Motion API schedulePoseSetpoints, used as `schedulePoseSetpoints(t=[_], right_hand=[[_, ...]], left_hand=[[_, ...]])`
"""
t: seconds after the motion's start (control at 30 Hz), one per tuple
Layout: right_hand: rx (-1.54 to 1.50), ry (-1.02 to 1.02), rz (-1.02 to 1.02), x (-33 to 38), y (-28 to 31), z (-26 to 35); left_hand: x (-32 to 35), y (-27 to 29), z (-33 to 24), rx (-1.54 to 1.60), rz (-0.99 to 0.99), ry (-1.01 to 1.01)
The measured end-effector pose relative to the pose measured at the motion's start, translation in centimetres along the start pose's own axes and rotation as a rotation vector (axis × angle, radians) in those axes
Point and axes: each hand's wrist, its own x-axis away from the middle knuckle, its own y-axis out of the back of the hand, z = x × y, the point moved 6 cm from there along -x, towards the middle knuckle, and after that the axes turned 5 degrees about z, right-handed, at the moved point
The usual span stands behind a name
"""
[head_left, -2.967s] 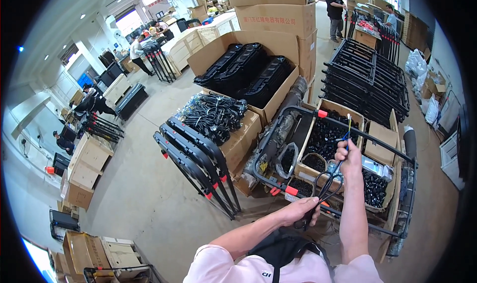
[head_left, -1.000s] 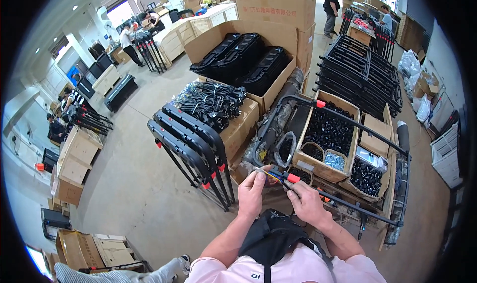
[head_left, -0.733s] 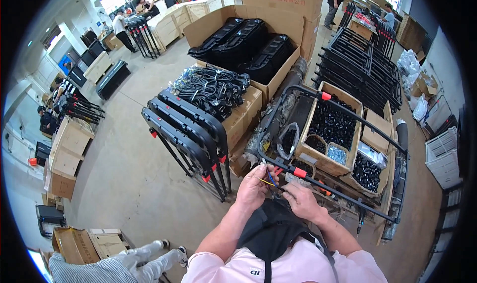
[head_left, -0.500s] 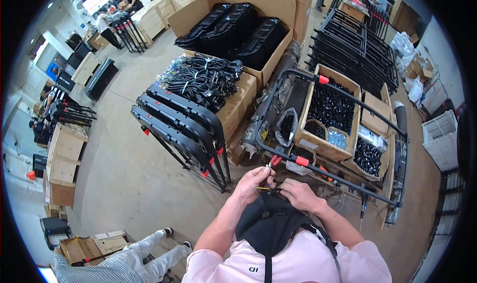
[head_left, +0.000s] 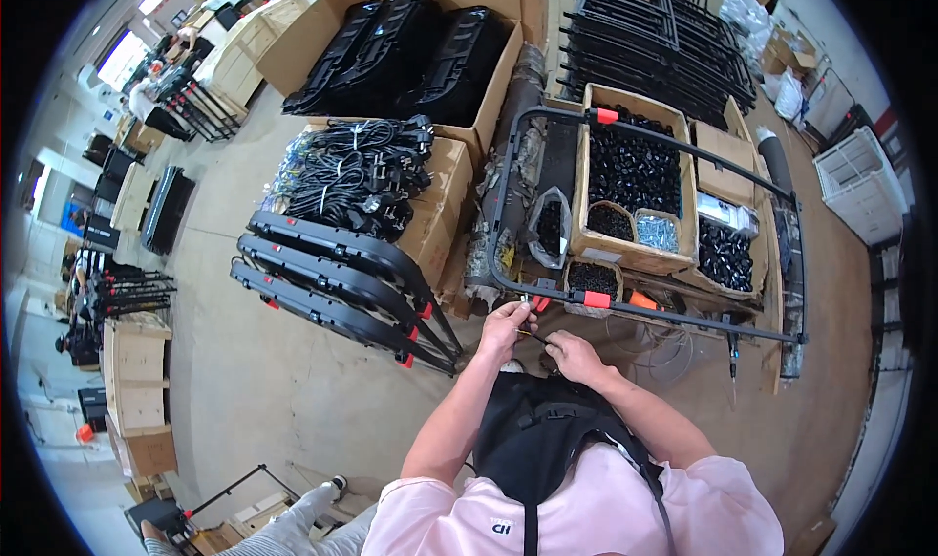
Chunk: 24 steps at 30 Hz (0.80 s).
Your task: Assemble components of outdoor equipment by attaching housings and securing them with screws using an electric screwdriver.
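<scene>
My left hand point(head_left: 501, 329) pinches the end of a thin cable point(head_left: 535, 337), from which a bit of yellow wire shows; a small pale piece sticks up at its fingertips. My right hand point(head_left: 576, 357) is closed on the black part of the same cable, a little to the right and nearer to me. Just beyond the left fingertips is the near bar of a black tubular frame point(head_left: 664, 315) with red fittings. A red piece point(head_left: 540, 303) sits against this bar, too small to identify. The fingers hide the cable's end.
To the right, the frame surrounds a carton point(head_left: 625, 246) of black parts and screws. Bundled power cables point(head_left: 342, 180) top a box on the left, behind black folding frames point(head_left: 322, 282). A power tool point(head_left: 733, 351) hangs at the right. A person's legs point(head_left: 313, 522) show at lower left.
The view has shifted, and the hands now appear slightly higher in it. More black cable shows between my hands. The person at lower left is now mostly out of view.
</scene>
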Motion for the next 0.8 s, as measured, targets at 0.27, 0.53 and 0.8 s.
schedulePoseSetpoints(t=[0.27,0.53,0.8], right_hand=[[-0.040,-0.088,0.016,-0.7,-0.9,-0.3],[-0.068,-0.113,-0.011,-1.5,-1.9,0.1],[-0.112,-0.116,-0.043,-1.9,-2.0,0.1]], left_hand=[[-1.3,0.8,-2.0,-0.127,0.096,0.163],[-1.7,1.2,-3.1,-0.266,0.116,0.151],[-2.3,1.0,-3.4,-0.434,0.099,0.085]])
